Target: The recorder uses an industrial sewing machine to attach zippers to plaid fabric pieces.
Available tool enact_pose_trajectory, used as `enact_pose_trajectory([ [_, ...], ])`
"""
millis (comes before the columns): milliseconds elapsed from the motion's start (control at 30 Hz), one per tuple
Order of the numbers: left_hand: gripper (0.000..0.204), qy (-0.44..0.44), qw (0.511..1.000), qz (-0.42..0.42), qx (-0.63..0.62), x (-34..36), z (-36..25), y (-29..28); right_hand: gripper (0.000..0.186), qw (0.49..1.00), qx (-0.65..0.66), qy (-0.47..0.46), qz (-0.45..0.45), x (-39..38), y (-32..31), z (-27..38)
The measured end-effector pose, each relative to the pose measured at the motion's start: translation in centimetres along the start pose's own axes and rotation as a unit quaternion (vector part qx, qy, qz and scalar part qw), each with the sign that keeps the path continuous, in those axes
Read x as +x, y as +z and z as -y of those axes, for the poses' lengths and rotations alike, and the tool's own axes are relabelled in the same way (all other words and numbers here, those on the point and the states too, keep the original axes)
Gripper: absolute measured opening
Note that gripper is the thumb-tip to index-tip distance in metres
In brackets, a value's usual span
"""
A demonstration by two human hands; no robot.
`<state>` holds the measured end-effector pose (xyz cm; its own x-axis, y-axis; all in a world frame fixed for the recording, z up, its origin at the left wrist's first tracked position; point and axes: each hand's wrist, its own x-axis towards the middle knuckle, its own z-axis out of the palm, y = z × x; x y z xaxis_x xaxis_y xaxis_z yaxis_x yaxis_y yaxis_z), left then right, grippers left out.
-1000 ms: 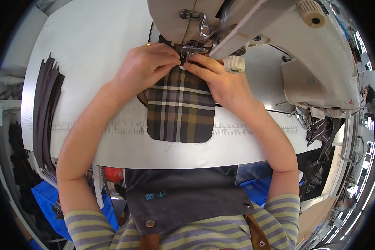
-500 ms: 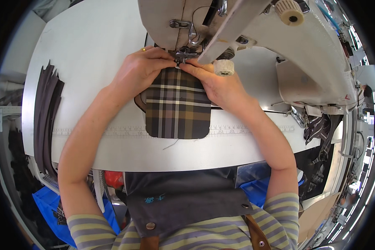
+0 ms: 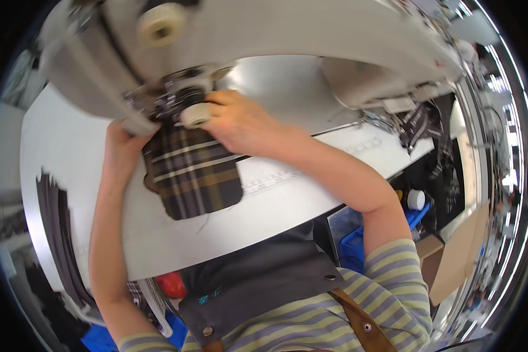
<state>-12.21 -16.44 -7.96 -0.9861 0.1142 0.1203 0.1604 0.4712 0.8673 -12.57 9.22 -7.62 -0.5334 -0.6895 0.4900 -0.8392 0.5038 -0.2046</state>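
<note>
A dark plaid fabric piece (image 3: pixel 198 179) with brown, white and grey bands and rounded lower corners lies beneath the sewing machine head (image 3: pixel 94 64). At its upper left edge, my left hand (image 3: pixel 123 154) is closed with the thumb against the cloth; its fingertips are partly behind the machine. My right hand (image 3: pixel 243 124) is on the other side, fingers bent, close to a white round knob (image 3: pixel 195 115). That knob hides its fingertips, so what they hold does not show. The needle area (image 3: pixel 164 105) is blurred. A loose thread hangs from the fabric's lower edge.
Dark fabric strips (image 3: pixel 58 229) lie along the table's left edge. A printed ruler scale (image 3: pixel 276 179) crosses the white table (image 3: pixel 152 249). Dark and striped cloth (image 3: pixel 416 126) sits at the right. Below are a blue bin (image 3: pixel 352 243), a white-lidded container (image 3: pixel 416 199) and cardboard (image 3: pixel 460 252).
The view has swung and tilted, so machine and fabric sit further left and lower. My right fingers now show bent beside the knob, and my left hand is partly behind the machine head.
</note>
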Motion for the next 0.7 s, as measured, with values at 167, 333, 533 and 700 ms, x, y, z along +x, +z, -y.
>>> enact_pose_trajectory([
  [167, 0.031, 0.204, 0.916, 0.010, 0.346, -0.3, -0.8, 0.5, 0.030, 0.996, -0.058, 0.016, -0.064, -4.5, -2.3, 3.0],
  [333, 0.020, 0.279, 0.878, -0.011, 0.388, -2.2, -2.6, 1.9, 0.021, 0.966, -0.180, 0.144, -0.119, -14.9, -10.4, 0.6],
  [533, 0.013, 0.200, 0.950, 0.043, 0.235, -3.7, -2.8, 1.3, 0.026, 0.883, -0.291, 0.364, -0.052, -22.7, -14.1, -3.4],
  [700, 0.007, 0.107, 0.982, 0.156, 0.024, -9.4, -4.2, -1.0, 0.023, 0.870, -0.081, 0.429, -0.228, -21.9, -13.6, -1.1],
])
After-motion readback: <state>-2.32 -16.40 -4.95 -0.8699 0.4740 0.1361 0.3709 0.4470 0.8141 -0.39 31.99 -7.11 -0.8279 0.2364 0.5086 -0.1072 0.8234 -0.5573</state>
